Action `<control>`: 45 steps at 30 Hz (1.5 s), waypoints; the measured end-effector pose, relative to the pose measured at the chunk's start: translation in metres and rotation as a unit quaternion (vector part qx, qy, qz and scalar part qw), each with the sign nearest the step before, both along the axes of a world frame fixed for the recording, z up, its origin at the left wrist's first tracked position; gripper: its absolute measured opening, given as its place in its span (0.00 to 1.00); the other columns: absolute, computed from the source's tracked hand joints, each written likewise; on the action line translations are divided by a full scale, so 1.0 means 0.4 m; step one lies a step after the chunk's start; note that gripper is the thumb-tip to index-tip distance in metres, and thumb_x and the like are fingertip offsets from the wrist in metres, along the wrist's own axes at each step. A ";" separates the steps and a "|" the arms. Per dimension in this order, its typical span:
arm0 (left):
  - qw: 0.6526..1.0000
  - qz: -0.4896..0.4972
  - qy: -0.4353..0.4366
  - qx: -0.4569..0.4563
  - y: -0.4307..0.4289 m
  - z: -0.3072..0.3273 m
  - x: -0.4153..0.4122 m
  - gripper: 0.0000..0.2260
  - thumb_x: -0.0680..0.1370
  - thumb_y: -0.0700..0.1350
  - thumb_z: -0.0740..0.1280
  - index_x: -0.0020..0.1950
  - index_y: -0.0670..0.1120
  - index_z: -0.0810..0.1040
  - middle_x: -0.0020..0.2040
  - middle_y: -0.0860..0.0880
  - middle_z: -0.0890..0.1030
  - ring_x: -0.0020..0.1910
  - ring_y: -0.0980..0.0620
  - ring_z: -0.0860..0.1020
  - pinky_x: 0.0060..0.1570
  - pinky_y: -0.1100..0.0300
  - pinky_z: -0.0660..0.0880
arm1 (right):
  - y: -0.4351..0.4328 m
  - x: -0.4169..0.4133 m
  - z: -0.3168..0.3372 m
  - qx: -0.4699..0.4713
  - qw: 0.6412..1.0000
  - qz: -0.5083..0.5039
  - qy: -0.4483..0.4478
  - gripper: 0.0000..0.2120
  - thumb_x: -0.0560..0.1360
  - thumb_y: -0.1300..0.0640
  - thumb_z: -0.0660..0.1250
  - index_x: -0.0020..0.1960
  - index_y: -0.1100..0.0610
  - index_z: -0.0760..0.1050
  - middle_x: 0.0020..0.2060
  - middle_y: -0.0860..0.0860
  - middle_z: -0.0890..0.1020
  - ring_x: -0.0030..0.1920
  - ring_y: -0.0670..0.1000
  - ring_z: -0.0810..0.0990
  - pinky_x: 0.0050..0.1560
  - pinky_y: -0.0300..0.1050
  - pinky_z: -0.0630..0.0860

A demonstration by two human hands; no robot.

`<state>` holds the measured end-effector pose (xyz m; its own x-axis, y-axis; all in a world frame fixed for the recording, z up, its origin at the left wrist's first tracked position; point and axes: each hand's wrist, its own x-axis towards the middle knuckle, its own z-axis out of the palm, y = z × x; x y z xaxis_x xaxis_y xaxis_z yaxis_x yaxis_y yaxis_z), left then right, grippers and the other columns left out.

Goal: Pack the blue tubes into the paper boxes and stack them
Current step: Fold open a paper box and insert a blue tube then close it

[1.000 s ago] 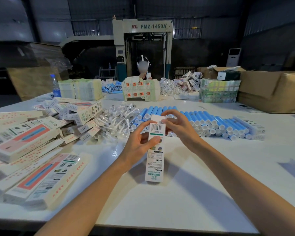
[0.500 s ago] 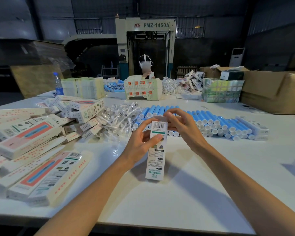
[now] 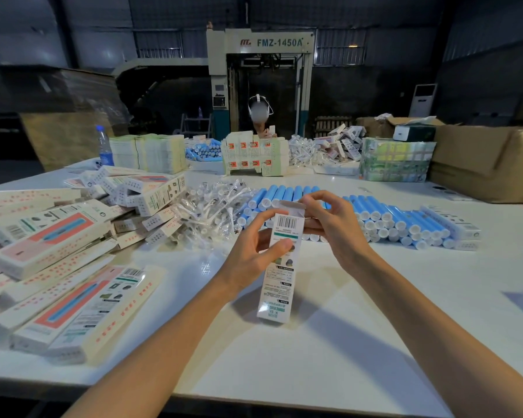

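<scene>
L hand [image 3: 254, 251] curled round upper half of a paper box [image 3: 280, 276]: thumb pressed across the printed front below the barcode, other fingers behind, out of sight. R hand [image 3: 329, 224] at the box's top end, fingers bent, fingertips [image 3: 307, 202] on the raised top flap [image 3: 293, 206], which stands open. Whether thumb also nips the flap: can't tell.

Box held roughly upright, slightly tilted, over mid desk [image 3: 344, 342], close in front of the body; lower end near the desk top, contact unclear. Contents not visible.

Blue tubes [image 3: 390, 218] lying in a long row w/ white caps toward the camera, just behind both hands, partly hidden by them. Pile of boxes [image 3: 58, 267] at L, some overlapping. Clear-bagged white parts [image 3: 212, 209] heaped btwn that pile and the tubes.
</scene>
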<state>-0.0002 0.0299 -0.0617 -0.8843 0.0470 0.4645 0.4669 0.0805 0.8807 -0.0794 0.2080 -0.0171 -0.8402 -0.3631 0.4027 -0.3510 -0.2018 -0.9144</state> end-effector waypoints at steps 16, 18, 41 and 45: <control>1.000 0.021 0.008 -0.012 -0.002 -0.002 0.004 0.24 0.82 0.40 0.72 0.75 0.52 0.68 0.58 0.44 0.87 0.55 0.47 0.86 0.54 0.53 0.82 | -0.003 0.003 -0.002 0.035 0.999 -0.003 -0.019 0.08 0.79 0.56 0.74 0.51 0.62 0.85 0.46 0.57 0.89 0.49 0.57 0.89 0.52 0.52 0.86; 1.000 0.021 0.009 -0.001 -0.003 -0.003 0.003 0.24 0.82 0.37 0.72 0.73 0.52 0.66 0.57 0.43 0.87 0.53 0.47 0.86 0.52 0.54 0.82 | -0.003 0.000 0.001 0.046 0.999 0.001 -0.016 0.07 0.79 0.57 0.74 0.49 0.61 0.85 0.45 0.56 0.89 0.48 0.56 0.89 0.50 0.50 0.86; 0.995 0.056 0.028 -0.076 -0.020 -0.011 -0.008 0.22 0.80 0.51 0.74 0.72 0.57 0.70 0.54 0.46 0.88 0.49 0.43 0.87 0.48 0.49 0.85 | 0.015 0.002 0.003 0.065 0.997 0.033 0.001 0.07 0.79 0.58 0.74 0.50 0.63 0.86 0.47 0.57 0.89 0.50 0.58 0.88 0.51 0.48 0.85; 0.994 0.066 0.041 -0.071 -0.025 -0.016 -0.009 0.22 0.81 0.49 0.73 0.72 0.56 0.69 0.52 0.46 0.88 0.48 0.44 0.87 0.49 0.46 0.85 | 0.014 0.009 -0.007 0.098 0.992 0.046 0.062 0.07 0.77 0.57 0.77 0.54 0.57 0.86 0.50 0.52 0.89 0.52 0.52 0.87 0.50 0.41 0.82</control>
<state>-0.0037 0.0199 -0.0680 -0.8468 0.0032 0.5319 0.5134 0.2660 0.8158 -0.0759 0.2137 -0.0198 -0.7484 -0.5167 0.4159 -0.4524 -0.0609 -0.8898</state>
